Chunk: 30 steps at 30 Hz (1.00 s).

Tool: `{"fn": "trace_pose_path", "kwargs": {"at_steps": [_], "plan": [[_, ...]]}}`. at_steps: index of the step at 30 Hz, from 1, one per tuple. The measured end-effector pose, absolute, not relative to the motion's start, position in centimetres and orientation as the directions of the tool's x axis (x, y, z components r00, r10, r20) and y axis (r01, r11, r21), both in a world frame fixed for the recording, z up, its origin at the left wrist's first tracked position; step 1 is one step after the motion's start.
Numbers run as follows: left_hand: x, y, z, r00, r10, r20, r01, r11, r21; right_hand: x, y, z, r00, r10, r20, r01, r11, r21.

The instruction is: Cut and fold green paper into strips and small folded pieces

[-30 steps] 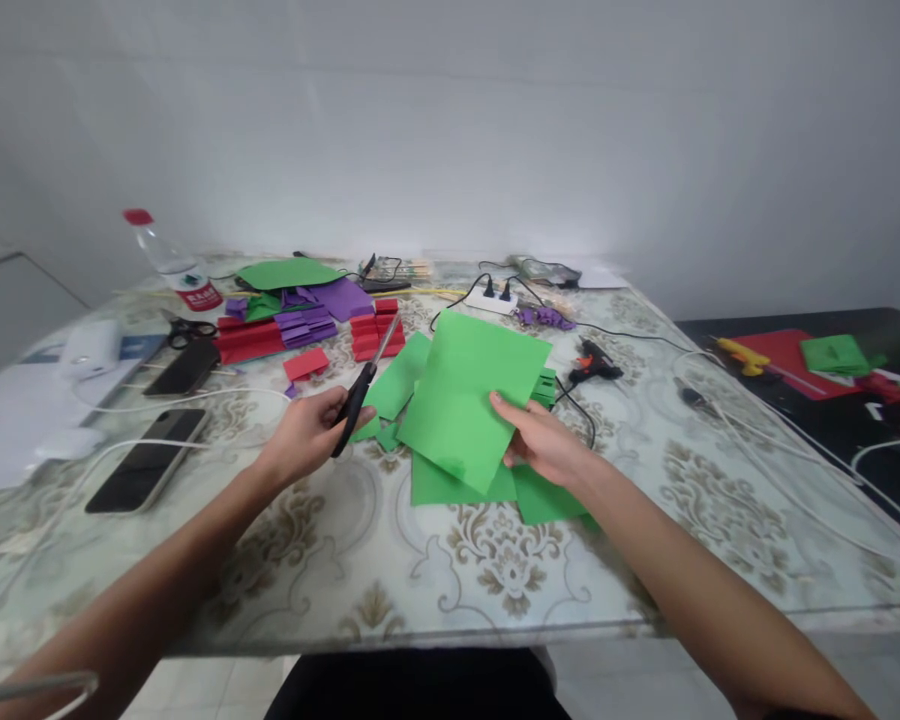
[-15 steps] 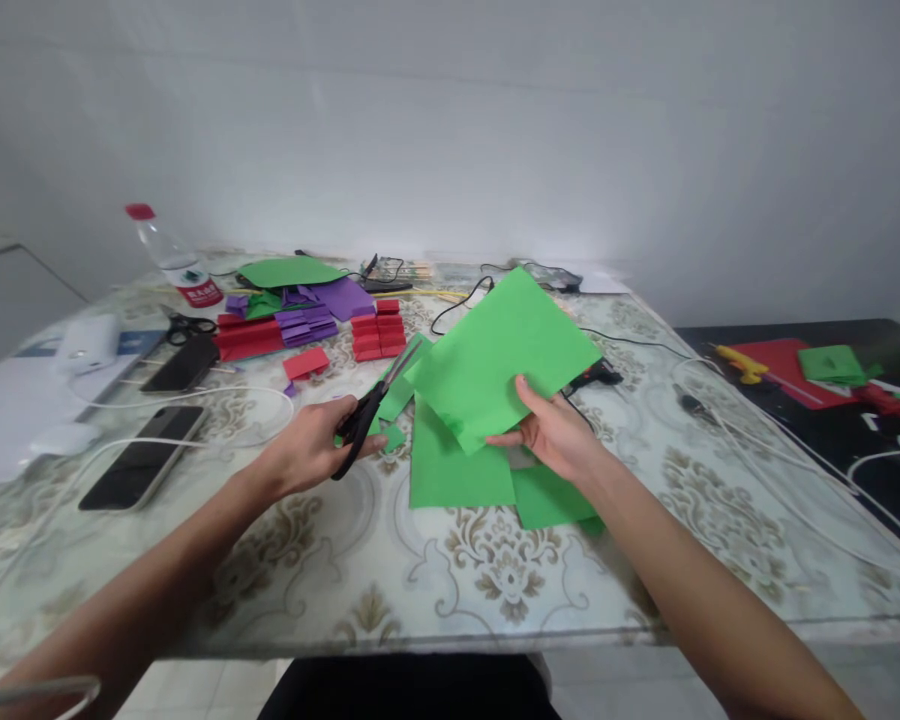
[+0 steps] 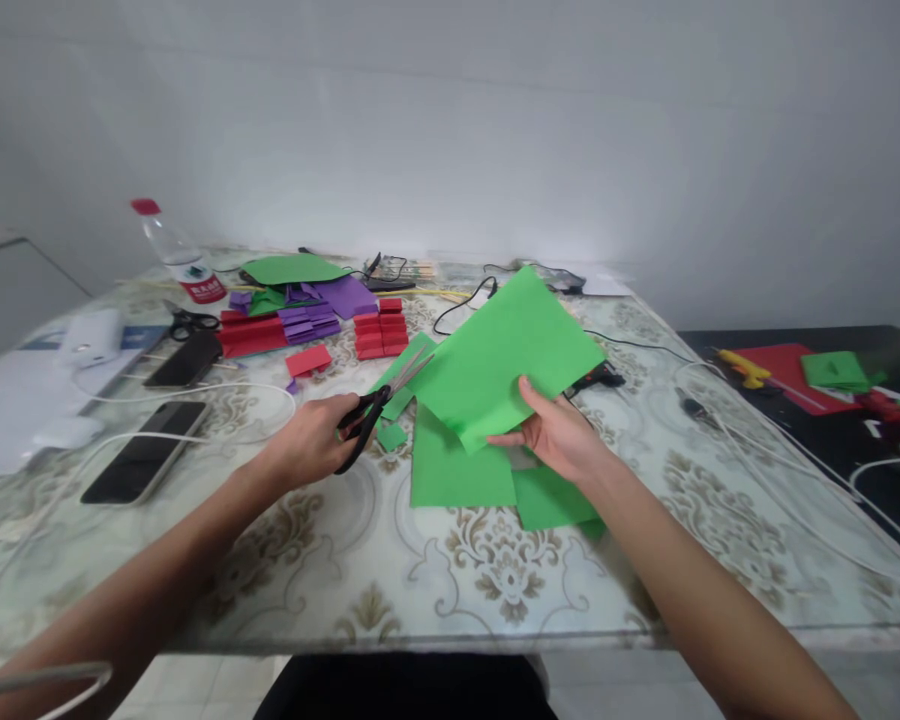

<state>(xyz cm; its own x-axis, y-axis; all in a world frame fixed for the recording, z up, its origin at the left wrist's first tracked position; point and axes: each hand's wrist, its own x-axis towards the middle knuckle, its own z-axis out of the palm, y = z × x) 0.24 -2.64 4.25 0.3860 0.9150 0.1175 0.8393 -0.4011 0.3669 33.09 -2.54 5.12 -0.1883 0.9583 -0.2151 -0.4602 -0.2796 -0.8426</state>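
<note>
In my left hand (image 3: 313,440) is a pair of black-handled scissors (image 3: 375,402), my fingers through its loops. The blades are slightly parted and point up and right, their tips by the left edge of a green paper sheet (image 3: 510,350). Whether they touch the sheet I cannot tell. My right hand (image 3: 559,430) pinches that sheet near its lower edge, thumb on top, and holds it tilted above the table. Beneath it lie other green sheets (image 3: 457,475). A small green scrap (image 3: 391,436) sits just right of the scissor handles.
Folded red paper strips (image 3: 381,330) and purple ones (image 3: 309,322) lie at the back left, near a bottle (image 3: 187,265) and a second pair of scissors (image 3: 191,322). Two phones (image 3: 146,455) and white cables are on the left. A yellow glue gun (image 3: 746,368) rests on the dark surface at right.
The scissors in my left hand have opened a little, and their tips have moved slightly right toward the green sheet's edge. My right hand and the sheet have hardly moved.
</note>
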Motion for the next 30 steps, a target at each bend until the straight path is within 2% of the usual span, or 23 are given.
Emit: {"fn": "trace_pose_path", "kwargs": {"at_steps": [30], "plan": [[0.83, -3.10, 4.61, 0.354, 0.931, 0.096, 0.848, -0.362, 0.387, 32.86, -2.68, 4.98, -0.185, 0.962, -0.201, -0.424, -0.262, -0.867]]}}
